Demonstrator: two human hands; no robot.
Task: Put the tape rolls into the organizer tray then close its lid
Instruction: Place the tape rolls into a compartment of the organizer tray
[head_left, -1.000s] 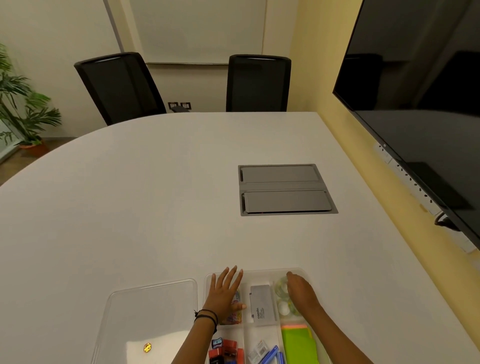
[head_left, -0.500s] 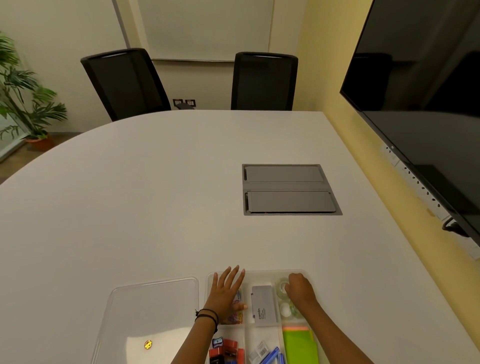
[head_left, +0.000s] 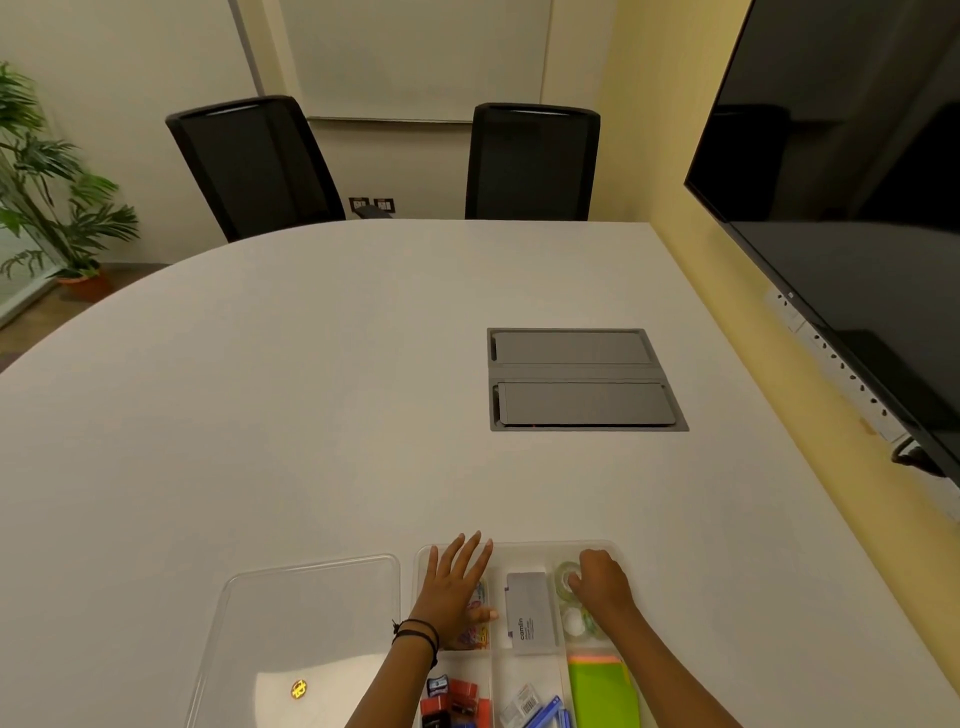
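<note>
my right hand (head_left: 600, 579) is curled on a tape roll (head_left: 566, 574) in the tray (head_left: 524, 546); left hand (head_left: 452, 592) rests flat, fingers spread. next i'd fetch the lid (head_left: 306, 618).

Setting: office meeting room. A large white oval bench (head_left: 311, 389) is filling most of the view, with a grey flip-lid cable box (head_left: 582, 379) sitting flush in its top. Two black mesh-back office chairs (head_left: 254, 161) are standing at the far edge. A whiteboard (head_left: 415, 57) is hanging on the far wall, and a big dark wall screen (head_left: 857, 208) is running along the right wall. A potted plant (head_left: 47, 197) is standing in the left corner.
</note>
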